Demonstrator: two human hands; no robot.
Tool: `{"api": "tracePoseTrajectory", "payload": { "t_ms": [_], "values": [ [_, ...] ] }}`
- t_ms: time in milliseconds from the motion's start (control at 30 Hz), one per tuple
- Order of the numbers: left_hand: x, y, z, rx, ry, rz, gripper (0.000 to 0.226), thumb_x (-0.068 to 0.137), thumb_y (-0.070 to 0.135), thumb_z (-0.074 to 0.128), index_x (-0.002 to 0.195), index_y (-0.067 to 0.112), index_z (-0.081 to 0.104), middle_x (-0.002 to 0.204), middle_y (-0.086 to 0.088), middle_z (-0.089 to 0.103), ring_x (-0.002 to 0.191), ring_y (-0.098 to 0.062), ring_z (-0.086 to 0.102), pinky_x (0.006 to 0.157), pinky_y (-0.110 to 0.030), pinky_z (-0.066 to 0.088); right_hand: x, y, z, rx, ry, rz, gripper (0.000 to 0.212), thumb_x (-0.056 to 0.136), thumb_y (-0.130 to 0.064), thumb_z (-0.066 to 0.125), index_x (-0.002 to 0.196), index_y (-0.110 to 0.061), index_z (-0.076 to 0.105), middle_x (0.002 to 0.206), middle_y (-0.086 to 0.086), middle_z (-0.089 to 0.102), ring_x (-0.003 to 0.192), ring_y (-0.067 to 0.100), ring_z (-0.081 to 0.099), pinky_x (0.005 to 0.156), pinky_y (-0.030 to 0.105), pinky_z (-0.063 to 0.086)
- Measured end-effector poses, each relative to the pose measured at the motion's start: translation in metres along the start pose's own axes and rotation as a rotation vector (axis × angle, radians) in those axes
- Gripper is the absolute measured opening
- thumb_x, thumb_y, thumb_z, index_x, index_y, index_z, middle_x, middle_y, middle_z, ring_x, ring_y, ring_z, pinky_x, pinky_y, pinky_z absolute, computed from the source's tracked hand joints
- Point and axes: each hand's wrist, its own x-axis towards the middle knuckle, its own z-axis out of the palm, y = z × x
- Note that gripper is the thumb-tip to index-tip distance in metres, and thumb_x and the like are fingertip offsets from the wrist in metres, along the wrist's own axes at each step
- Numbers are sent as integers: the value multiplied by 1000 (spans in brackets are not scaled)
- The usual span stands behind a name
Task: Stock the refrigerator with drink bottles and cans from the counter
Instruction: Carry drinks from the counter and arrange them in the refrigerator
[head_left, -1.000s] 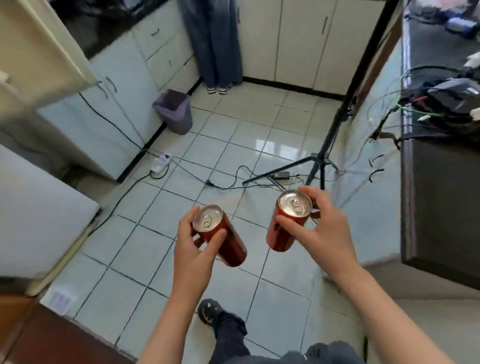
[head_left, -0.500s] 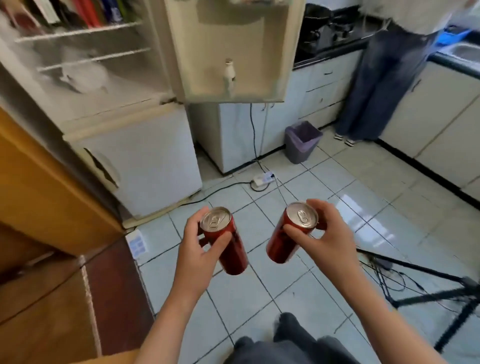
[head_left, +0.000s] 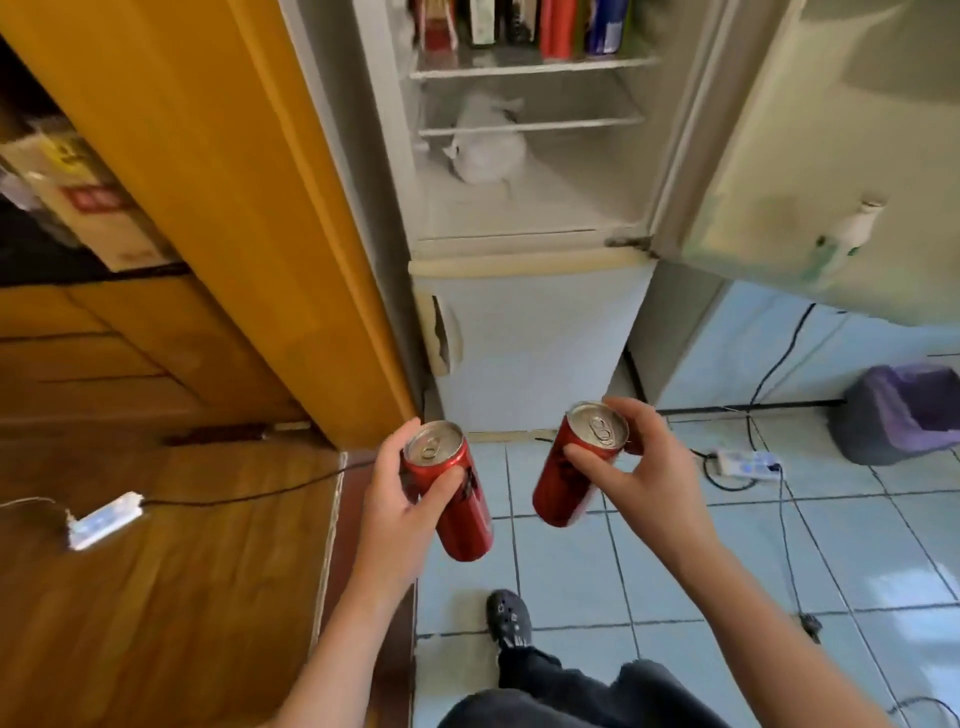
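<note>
Facing the open refrigerator (head_left: 530, 343), left hand (head_left: 397, 514) grips one red can (head_left: 472, 525), right hand (head_left: 654, 483) the other can (head_left: 558, 491); labels unreadable.

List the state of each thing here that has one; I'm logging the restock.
left hand: grips left can
right hand: grips right can
left can: tilted, unopened
right can: tilted, unopened
upper fridge door: open
lower fridge door: closed
top shelf: holds upright containers
bin: lined with a bag

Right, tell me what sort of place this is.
Most likely a home kitchen: an open refrigerator with drinks on a shelf, a pale tiled floor, and a small lined bin beside low cabinets.
</note>
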Motion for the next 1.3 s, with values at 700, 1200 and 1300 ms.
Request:
{"api": "tracePoseTrajectory", "payload": {
  "t_ms": [700, 1200, 1300],
  "values": [
    [356, 56, 3, 24, -51, 130, 54, 74, 48, 72, 120, 50, 44, 113, 42, 52, 114, 10, 49, 86, -8, 44, 335, -54, 66, 110, 192, -41, 54, 64, -47, 73, 113, -49, 49, 102, -34, 58, 96, -5, 57, 76, 7, 41],
    [562, 147, 52, -62, -180, 449, 53, 73, 53, 65, 120, 65, 42, 126, 33, 51, 125, 2, 46, 99, -16, 40, 523, -121, 49, 95, 454, -207, 56, 66, -56, 67, 118, -46, 49, 113, -28, 55, 105, 4, 58, 91, 23, 46],
    [595, 164, 61, -122, -139, 521, 53, 76, 47, 66, 124, 57, 44, 129, 27, 52, 124, 1, 48, 97, -12, 40, 556, -135, 42, 101, 430, -260, 57, 67, -57, 65, 120, -42, 51, 114, -28, 56, 106, -2, 57, 91, 17, 45]
  ]
}}
